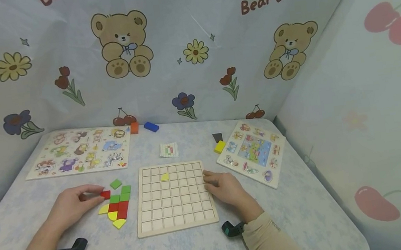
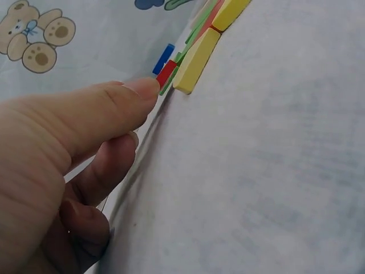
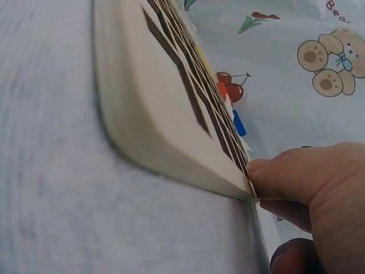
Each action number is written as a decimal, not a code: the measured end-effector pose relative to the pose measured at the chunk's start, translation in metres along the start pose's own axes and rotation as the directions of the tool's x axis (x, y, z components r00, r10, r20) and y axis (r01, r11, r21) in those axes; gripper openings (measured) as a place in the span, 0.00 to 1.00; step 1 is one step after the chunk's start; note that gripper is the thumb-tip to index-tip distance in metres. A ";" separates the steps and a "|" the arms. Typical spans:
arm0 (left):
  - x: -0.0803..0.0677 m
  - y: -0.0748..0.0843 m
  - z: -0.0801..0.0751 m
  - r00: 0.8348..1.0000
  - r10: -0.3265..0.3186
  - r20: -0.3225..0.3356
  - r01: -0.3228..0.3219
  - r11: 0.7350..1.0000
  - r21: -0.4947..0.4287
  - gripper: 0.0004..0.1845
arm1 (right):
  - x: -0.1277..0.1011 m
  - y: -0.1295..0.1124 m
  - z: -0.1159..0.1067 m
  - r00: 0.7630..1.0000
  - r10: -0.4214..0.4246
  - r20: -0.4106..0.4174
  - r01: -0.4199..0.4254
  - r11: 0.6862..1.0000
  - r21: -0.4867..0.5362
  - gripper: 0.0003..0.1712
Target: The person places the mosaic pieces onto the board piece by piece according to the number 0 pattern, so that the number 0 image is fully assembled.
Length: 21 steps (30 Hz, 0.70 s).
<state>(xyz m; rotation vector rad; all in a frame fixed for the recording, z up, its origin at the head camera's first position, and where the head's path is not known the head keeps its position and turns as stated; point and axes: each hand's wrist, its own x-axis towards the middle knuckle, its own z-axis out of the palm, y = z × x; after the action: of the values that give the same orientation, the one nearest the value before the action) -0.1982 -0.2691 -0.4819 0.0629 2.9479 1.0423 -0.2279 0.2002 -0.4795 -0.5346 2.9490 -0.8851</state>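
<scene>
Low in the frame: left hand (image 1: 71, 205) pinching a small red tile (image 1: 105, 194) at the edge of the loose tile pile (image 1: 117, 205), left of centre. Right hand (image 1: 224, 187), fingers bent, steadying the right edge of the wooden grid board (image 1: 174, 197). Further up, one yellow tile (image 1: 164, 176) seated in the grid. Likely step: picking the next piece. Next: lifting the red tile, carrying it over the board, matching the pattern card (image 1: 169, 150) beyond.
</scene>
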 end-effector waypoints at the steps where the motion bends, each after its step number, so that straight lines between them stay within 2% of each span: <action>1: 0.000 0.000 0.000 1.000 -0.003 -0.003 0.003 1.000 -0.005 0.24 | 0.000 0.000 0.000 1.000 -0.002 -0.003 0.002 1.000 -0.001 0.21; 4: 0.000 0.002 -0.001 1.000 -0.003 -0.014 0.003 1.000 -0.015 0.25 | 0.000 0.000 0.000 1.000 -0.003 -0.006 0.003 1.000 -0.003 0.21; 7: 0.002 0.011 -0.002 1.000 0.001 -0.029 -0.001 1.000 -0.002 0.25 | 0.001 0.000 0.000 1.000 -0.003 -0.004 0.003 1.000 -0.002 0.21; 11: 0.006 0.035 -0.002 1.000 0.021 -0.007 -0.021 0.999 0.024 0.24 | 0.001 0.001 0.001 1.000 -0.002 -0.006 0.002 1.000 0.000 0.20; 15: 0.014 0.060 0.003 0.996 0.077 0.043 -0.079 0.996 0.031 0.22 | 0.001 0.001 0.000 1.000 -0.005 -0.012 0.005 1.000 -0.004 0.20; 21: 0.031 0.092 0.013 0.986 0.153 0.067 -0.156 0.987 0.046 0.19 | 0.002 0.003 -0.002 1.000 -0.014 0.012 0.013 1.000 0.020 0.20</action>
<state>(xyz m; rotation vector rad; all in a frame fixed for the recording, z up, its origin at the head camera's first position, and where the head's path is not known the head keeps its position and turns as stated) -0.2257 -0.1881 -0.4344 0.3248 2.9508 0.9611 -0.2308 0.2035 -0.4793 -0.5577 2.9264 -0.9079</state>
